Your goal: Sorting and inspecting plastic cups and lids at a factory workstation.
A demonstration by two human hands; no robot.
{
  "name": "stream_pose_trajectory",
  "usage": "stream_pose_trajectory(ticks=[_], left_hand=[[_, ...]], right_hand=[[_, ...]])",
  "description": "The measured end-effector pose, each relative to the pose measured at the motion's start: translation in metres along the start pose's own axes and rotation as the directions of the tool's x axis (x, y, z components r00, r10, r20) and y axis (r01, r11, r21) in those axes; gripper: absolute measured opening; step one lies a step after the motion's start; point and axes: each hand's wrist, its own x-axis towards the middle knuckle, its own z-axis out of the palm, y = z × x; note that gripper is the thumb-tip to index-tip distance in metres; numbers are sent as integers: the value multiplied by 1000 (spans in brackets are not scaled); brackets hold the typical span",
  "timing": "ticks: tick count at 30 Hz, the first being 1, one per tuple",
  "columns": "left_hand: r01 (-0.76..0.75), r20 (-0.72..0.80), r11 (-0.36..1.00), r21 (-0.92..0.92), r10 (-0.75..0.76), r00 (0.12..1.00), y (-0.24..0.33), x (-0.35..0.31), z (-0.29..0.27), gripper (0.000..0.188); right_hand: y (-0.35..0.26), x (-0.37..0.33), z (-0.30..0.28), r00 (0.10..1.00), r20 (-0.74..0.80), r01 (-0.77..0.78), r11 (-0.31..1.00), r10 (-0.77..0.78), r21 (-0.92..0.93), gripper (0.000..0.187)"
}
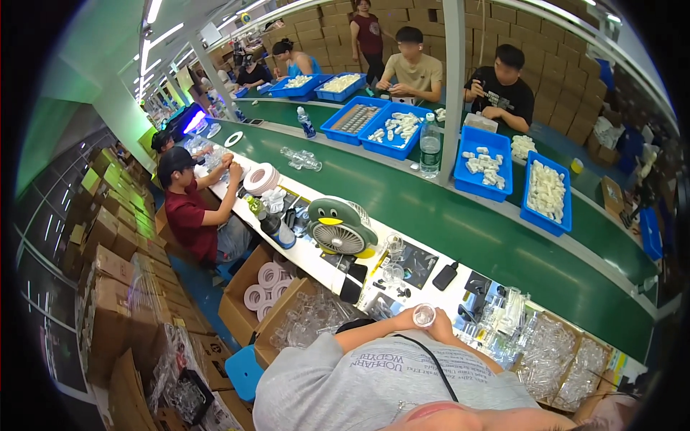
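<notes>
A clear round plastic piece (pixel 424 314), cup-like with a pale rim, sits between my hands close to my body. My left hand (pixel 405 321) grips it from the left, and my right hand (pixel 441 327) closes round its other side. Much of both hands' fingers is hidden behind the piece. Just beyond, on the white worktable, lie small black parts (pixel 404 292) and clear round parts (pixel 393 273). Right of my hands stand clear tube-shaped parts (pixel 507 316).
A green penguin-shaped fan (pixel 341 226) stands left on the table. A black device (pixel 445 275) lies ahead. Boxes of clear parts (pixel 550 352) sit at right. Beyond runs a green conveyor belt (pixel 402 215) with blue trays (pixel 483 188) behind. A co-worker in red (pixel 194 208) sits at left.
</notes>
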Motion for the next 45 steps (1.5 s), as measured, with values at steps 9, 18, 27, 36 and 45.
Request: stream_pose_trajectory(ticks=[9, 18, 27, 36, 45], left_hand=[[147, -8, 985, -93, -148, 989, -31, 14, 0, 42], [-113, -145, 825, -554, 39, 989, 117, 48, -39, 62], [-210, 33, 974, 87, 208, 978, 169, 26, -52, 17], [-378, -317, 673, 636, 674, 667, 239, -5, -103, 52], [-345, 32, 820, 457, 373, 927, 163, -7, -41, 39]], right_hand=[[-17, -7, -18, 981, 158, -137, 978, 112, 158, 48], [-67, 6, -94, 921, -236, -186, 883, 310, 432, 54], [-99, -8, -106, 970, -139, -163, 958, 200, 237, 60], [-89, -13, -100, 918, -61, -356, 882, 392, 309, 55], [-98, -23, -83, 945, 92, -327, 901, 314, 286, 48]])
